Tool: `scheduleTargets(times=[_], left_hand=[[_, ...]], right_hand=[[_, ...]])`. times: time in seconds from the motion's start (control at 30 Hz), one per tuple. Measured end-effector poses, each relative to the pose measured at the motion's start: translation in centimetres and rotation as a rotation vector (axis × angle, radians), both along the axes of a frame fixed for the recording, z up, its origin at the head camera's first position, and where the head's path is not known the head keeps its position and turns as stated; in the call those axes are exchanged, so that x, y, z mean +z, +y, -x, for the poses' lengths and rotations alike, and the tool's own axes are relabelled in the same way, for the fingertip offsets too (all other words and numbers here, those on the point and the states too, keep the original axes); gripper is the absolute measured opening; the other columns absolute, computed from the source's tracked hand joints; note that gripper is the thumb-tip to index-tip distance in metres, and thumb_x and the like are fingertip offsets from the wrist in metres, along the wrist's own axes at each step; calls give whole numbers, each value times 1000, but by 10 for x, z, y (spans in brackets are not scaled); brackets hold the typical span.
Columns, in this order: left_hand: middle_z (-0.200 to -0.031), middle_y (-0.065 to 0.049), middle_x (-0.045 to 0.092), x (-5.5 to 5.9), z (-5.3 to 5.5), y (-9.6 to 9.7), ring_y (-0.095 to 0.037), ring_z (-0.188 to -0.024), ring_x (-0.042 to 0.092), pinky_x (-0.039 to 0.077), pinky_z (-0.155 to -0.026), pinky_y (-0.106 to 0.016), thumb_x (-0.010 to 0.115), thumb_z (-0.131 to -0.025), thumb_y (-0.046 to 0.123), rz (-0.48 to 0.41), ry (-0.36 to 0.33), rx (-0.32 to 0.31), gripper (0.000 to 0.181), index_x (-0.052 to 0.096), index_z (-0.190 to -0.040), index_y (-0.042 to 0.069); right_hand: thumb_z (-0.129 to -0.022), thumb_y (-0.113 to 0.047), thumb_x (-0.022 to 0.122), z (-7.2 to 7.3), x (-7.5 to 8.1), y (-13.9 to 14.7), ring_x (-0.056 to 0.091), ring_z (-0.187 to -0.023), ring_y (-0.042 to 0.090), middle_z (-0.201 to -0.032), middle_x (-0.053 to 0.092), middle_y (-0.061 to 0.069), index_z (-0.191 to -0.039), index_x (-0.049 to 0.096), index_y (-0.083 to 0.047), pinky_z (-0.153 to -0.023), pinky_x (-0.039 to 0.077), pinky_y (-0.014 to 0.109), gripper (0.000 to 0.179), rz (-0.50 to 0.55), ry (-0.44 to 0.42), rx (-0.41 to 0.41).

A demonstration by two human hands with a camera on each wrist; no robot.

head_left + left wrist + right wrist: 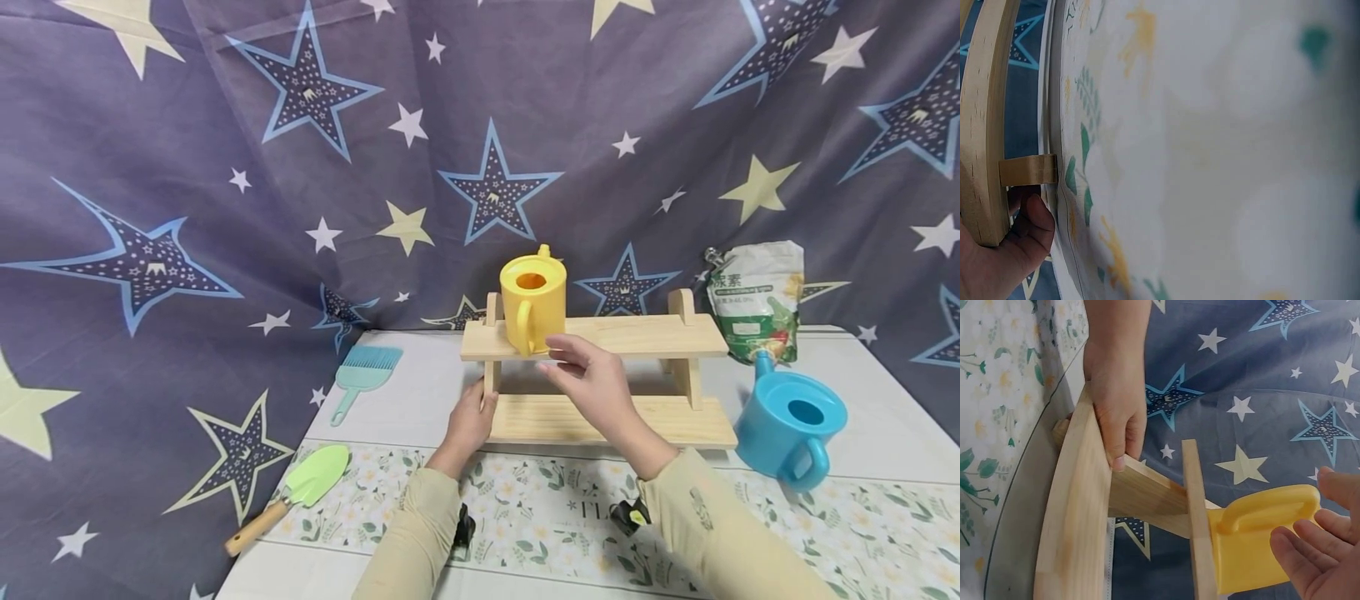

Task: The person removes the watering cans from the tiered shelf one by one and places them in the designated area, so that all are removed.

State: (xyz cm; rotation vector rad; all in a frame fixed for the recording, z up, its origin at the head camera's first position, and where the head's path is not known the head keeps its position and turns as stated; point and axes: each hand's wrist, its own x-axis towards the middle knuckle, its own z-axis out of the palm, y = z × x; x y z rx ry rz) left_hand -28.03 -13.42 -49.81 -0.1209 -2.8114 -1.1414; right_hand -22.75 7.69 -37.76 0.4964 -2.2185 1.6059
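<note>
A two-tier wooden shelf (607, 419) stands on the table, and a yellow watering can (551, 304) sits at the left of its upper board, handle toward me. My left hand (471, 419) grips the left end of the lower board; the left wrist view shows the fingers curled under the board's edge (985, 125). Just right of the can's handle is my right hand (596, 383), its fingers loosely bent and apart. In the right wrist view its fingers (1316, 550) lie beside the yellow handle (1272, 506) with nothing gripped.
Right of the shelf stands a blue watering can (787, 417), with a clipped fertilizer bag (757, 300) behind it. On the left lie a teal brush (365, 375) and a green trowel (318, 475) with a wooden handle. A star-patterned cloth (405, 75) hangs behind the table.
</note>
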Motion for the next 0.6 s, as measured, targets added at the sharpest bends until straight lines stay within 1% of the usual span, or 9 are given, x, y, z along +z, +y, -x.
scheduleTargets(times=[0.07,0.27,0.5,0.6], left_hand=[[-134,-18,53,0,0,0,-36,-126,50,39,-107,-52,46,-104,27,4,-11,3,47,44,-145,5],[-132,-21,53,1,-1,0,-38,-123,52,41,-105,-53,47,-104,25,3,8,-3,45,46,-142,2],[-129,-22,55,0,-1,1,-38,-120,53,42,-103,-53,48,-104,23,-2,37,-13,43,47,-141,1],[-128,-21,55,0,-2,1,-38,-119,54,42,-103,-53,48,-104,22,-3,41,-14,43,47,-141,1]], right_hand=[[-84,-12,78,2,-2,-1,67,-104,29,-117,67,17,-118,66,2,-86,57,34,38,0,-7,4],[-85,-13,77,7,-7,-6,67,-103,29,-116,68,16,-118,67,2,-86,57,35,37,-4,-11,-4],[-86,-12,77,11,-7,-12,68,-102,28,-115,69,15,-116,67,1,-85,56,29,34,13,-1,-10],[-85,-10,77,13,-6,-14,68,-102,29,-114,69,15,-116,67,1,-85,57,28,34,16,-6,-11]])
